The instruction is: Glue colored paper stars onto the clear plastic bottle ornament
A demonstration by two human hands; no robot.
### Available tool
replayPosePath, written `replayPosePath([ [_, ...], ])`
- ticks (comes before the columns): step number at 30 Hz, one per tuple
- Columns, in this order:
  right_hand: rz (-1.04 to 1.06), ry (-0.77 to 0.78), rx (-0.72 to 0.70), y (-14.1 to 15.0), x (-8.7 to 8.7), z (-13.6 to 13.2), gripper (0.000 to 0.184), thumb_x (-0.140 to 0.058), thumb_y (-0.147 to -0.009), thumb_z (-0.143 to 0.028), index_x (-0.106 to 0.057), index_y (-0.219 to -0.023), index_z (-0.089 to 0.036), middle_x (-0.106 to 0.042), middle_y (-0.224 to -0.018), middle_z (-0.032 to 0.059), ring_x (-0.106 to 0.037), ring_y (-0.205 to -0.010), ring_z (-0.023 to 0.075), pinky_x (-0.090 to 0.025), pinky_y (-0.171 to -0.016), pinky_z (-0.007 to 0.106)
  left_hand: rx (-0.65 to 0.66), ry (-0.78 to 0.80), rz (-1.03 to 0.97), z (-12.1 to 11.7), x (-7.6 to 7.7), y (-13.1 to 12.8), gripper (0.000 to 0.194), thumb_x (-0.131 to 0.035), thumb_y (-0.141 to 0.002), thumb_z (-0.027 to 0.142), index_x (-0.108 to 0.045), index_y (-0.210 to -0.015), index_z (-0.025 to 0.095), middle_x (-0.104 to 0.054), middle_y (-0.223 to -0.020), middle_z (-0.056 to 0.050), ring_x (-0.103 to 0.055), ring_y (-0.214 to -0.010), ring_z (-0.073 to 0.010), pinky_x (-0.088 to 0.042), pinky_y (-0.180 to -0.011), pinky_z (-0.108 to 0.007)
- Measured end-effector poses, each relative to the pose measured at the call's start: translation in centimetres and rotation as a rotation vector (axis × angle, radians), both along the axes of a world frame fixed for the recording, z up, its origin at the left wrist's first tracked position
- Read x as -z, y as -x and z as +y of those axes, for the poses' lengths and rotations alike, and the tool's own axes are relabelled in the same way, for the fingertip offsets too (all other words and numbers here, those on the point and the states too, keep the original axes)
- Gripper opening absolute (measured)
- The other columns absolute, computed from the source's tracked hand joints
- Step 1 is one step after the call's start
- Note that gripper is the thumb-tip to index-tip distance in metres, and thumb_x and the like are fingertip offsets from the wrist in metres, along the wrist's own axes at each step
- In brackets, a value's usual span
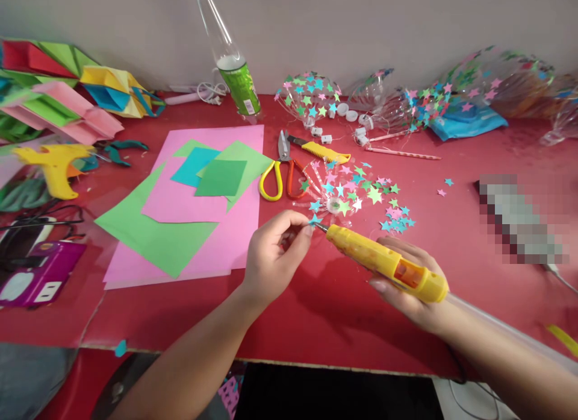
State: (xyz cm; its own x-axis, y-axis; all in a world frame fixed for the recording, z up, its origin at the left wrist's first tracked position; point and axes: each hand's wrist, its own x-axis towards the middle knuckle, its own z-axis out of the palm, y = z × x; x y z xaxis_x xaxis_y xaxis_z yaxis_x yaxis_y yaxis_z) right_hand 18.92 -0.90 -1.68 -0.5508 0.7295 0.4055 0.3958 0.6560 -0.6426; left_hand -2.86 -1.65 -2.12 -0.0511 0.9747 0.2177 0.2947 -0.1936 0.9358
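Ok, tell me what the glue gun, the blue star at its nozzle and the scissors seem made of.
Glue gun: probably molded plastic, from its smooth, slightly glossy yellow body; grey nozzle looks metal. Blue star: likely thin paper or card, flat-coloured; finish unclear. Scissors: grey, metal-looking blades; shiny handles, perhaps plastic-coated.

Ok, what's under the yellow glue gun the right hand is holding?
Under the yellow glue gun are parts of the right hand and the red table. What lies right behind the gun and hand is covered, so I can't tell.
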Motion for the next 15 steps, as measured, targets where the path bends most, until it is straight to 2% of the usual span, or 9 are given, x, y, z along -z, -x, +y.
replayPosePath([
  [11, -0.002, -0.020, -0.001, 0.08, -0.26, 0.02, 0.029, -0.044, -0.095, -0.042, -0.047, -0.073, -0.023, -0.046, -0.059, -0.0011, -0.044, -0.050, 0.0132, -0.036, -0.046, 0.029, -0.010, -0.004, 0.028, -0.06, -0.11, 0.02, 0.011, -0.053, -0.089, 0.021, -0.055, -0.079, 0.019, -0.051, -0.060, 0.004, -0.042, -0.046, -0.0073, -0.035, -0.043, -0.019],
  [15, -0.010, -0.057, 0.009, 0.10, -0.22, 0.00, 0.027, -0.045, -0.094, -0.040, -0.048, -0.074, -0.023, -0.047, -0.059, -0.0011, -0.044, -0.050, 0.0130, -0.037, -0.048, 0.029, -0.023, -0.135, 0.203, 0.06, -0.01, 0.14, 0.011, -0.053, -0.088, 0.017, -0.056, -0.078, 0.019, -0.051, -0.063, 0.003, -0.044, -0.050, -0.0078, -0.037, -0.048, -0.021],
])
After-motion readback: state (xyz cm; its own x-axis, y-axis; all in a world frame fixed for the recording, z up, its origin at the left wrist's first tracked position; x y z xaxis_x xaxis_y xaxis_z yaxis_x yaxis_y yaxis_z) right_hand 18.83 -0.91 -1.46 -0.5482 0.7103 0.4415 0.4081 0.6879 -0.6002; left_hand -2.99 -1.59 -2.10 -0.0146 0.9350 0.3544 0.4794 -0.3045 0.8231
